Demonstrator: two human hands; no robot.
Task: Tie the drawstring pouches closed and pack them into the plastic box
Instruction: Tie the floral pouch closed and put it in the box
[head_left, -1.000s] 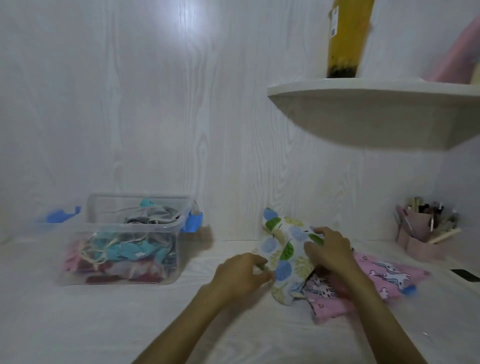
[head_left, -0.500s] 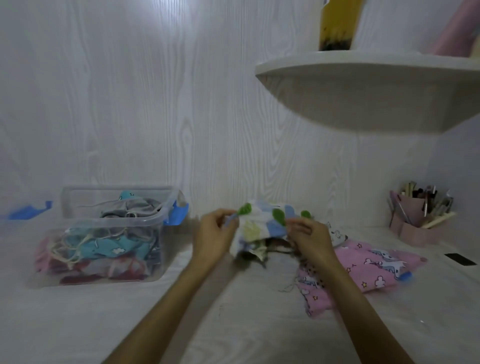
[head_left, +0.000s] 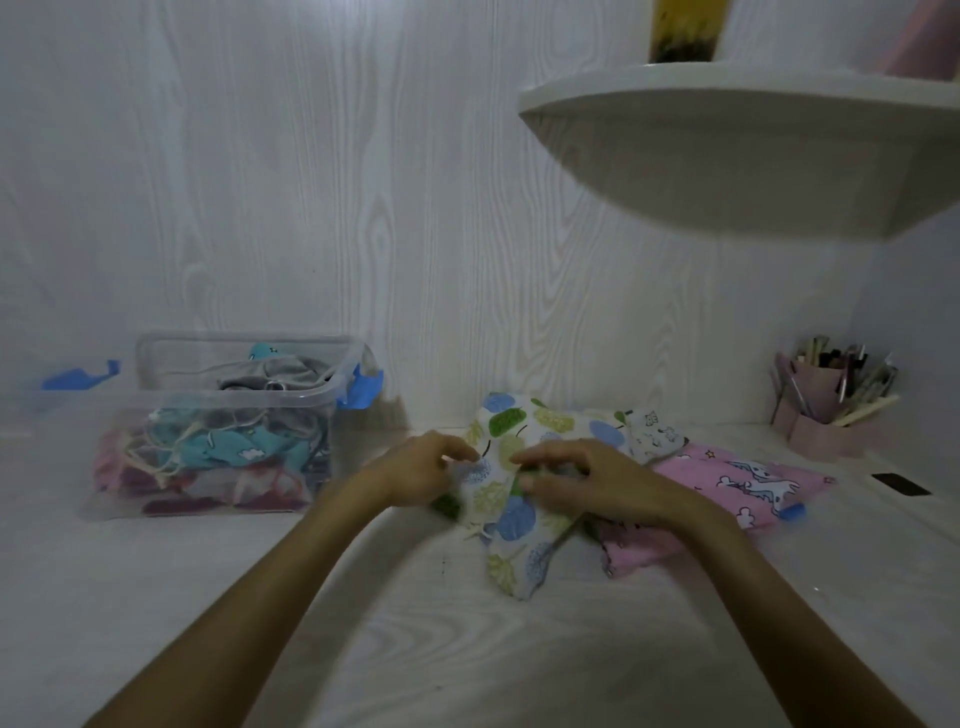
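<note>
Lowered since half a second ago, the leaf-print pouch (head_left: 511, 499) is now laid back on the white desk (head_left: 415, 649) instead of being held up between the hands. It is pinched at its left edge by the left hand (head_left: 423, 470), while the right hand (head_left: 582, 480) is curled over its middle, fingertips gathering the cloth. Whether a drawstring is caught cannot be told. The pouch's long axis runs from the near right corner away toward the wall; both hands are set at its middle, the left being the nearer to the box. Just beside it to the right the pink pouch (head_left: 727, 493) is partly overlapped. Well apart to the left, the plastic box (head_left: 332, 415) is seen, already part filled with tied pouches, so the carry is judged to be leftward.
</note>
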